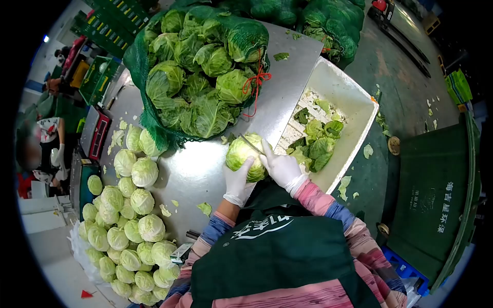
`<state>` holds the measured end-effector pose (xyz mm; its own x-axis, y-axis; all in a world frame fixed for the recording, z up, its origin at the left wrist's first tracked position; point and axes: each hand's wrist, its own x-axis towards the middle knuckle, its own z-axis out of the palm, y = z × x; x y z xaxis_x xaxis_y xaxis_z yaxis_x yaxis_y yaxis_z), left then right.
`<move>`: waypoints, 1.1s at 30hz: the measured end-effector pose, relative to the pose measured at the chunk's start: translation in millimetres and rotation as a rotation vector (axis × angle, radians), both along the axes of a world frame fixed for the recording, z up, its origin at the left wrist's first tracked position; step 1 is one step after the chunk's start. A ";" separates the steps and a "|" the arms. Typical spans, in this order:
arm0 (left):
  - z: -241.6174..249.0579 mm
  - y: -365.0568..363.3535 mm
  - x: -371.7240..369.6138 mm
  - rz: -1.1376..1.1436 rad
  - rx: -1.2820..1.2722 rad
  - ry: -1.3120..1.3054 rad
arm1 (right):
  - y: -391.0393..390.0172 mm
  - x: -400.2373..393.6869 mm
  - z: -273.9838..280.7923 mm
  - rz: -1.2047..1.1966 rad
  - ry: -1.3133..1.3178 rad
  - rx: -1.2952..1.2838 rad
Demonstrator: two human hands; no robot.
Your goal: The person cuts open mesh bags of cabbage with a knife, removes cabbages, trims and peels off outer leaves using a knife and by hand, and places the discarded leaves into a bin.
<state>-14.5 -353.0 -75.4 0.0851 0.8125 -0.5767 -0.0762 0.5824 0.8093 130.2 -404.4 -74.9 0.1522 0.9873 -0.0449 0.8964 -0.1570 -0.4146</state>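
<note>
— What are the hands doing?

— Both wear white gloves. The left hand (238, 180) is cupped around the near side of a cabbage (245, 153), fingers curled up against it. The right hand (280, 168) is closed on the handle of a knife (251, 145), whose thin blade lies across the top of that cabbage.

— And where does the cabbage sit?

— At the near edge of the steel tabletop (197, 172), just in front of the person's dark green apron (277, 251), held between the two hands.

— What lies around it?

— Just to the right, touching the tabletop's edge, stands a white crate (354, 110) with loose green outer leaves (318, 143) heaped inside. Beyond the hands, a large green net sack (205, 72) full of untrimmed cabbages lies on the tabletop, tied with red string (257, 84). To the left, a heap of pale trimmed cabbages (128, 226) runs down the tabletop's side. A few leaf scraps (204, 208) lie on the bare steel near the left hand.

— Anything further out?

— A green bin (436, 200) on the floor at right, more net sacks at the top, and another person at far left beside a scale (97, 132).
</note>
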 end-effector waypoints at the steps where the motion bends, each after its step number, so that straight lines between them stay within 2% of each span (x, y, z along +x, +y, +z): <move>1: -0.5 -2.2 1.4 0.001 -0.005 0.000 | 2.6 3.1 -5.5 -0.023 0.012 -0.021; 3: 0.7 -6.3 4.9 0.045 0.077 -0.168 | 6.9 5.4 -14.6 -0.038 0.019 -0.047; 5: 7.8 -4.7 3.7 0.055 0.043 -0.176 | 12.6 3.7 -19.2 -0.137 0.169 -0.036; 7: 12.3 -4.9 3.7 0.053 0.009 -0.182 | 16.7 6.8 -14.1 -0.149 0.196 -0.082; 9: 14.8 -8.2 1.3 0.014 0.067 -0.240 | 29.6 16.6 -21.6 -0.226 0.269 0.031; 11: 1.4 -7.8 -5.5 0.007 0.032 -0.253 | 32.4 19.4 -13.1 -0.211 0.254 0.059; 13: 5.6 -5.3 -11.5 0.010 -0.009 -0.267 | 33.8 10.3 -6.9 -0.186 0.141 -0.023; 15: 14.2 -7.7 -22.5 -0.063 -0.098 -0.365 | 39.5 7.7 -16.2 -0.230 0.134 -0.040; 17: -11.0 -6.9 -38.4 -0.086 -0.100 -0.338 | 44.8 6.5 -31.5 -0.243 0.167 0.068; 18: -7.4 -6.4 -39.8 -0.077 -0.108 -0.362 | 48.0 4.9 -36.4 -0.261 0.145 0.165; 20: -3.2 -5.3 -39.5 -0.071 -0.105 -0.386 | 51.9 7.4 -44.9 -0.263 0.138 0.159; 23: -15.2 -5.0 -45.3 -0.081 -0.065 -0.308 | 50.5 2.9 -38.6 -0.264 0.145 0.170; 24: -38.3 1.8 -52.6 -0.067 0.192 0.169 | 48.3 -0.5 -32.3 -0.252 0.135 0.155; 25: -27.6 5.3 -48.6 -0.039 0.442 0.647 | 45.4 -5.0 -28.2 -0.237 0.125 0.135; 26: -14.4 1.6 -53.8 -0.066 0.581 0.786 | 43.2 -10.5 -26.7 -0.199 0.096 0.099; 27: -8.8 3.3 -47.1 -0.068 0.585 0.788 | 38.5 -18.5 -17.6 -0.162 0.114 0.163; 29: -7.2 1.3 -31.3 -0.233 0.790 0.795 | 36.0 -33.7 -16.7 -0.076 0.058 0.135; 30: -24.7 2.8 -31.7 -0.317 0.767 0.957 | 36.0 -39.0 -19.9 -0.078 0.007 0.160; 31: -28.7 4.8 -34.6 -0.311 0.766 0.957 | 37.3 -35.3 -15.6 -0.073 0.006 0.161; 33: -32.9 3.4 -49.1 -0.267 0.538 0.526 | 33.6 -28.4 -8.8 -0.088 0.082 0.196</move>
<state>-63.7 -349.6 -108.3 0.1418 0.9814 -0.1294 0.4807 0.0460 0.8757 101.9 -370.9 -83.7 0.2419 0.9615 0.1307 0.8448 -0.1425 -0.5158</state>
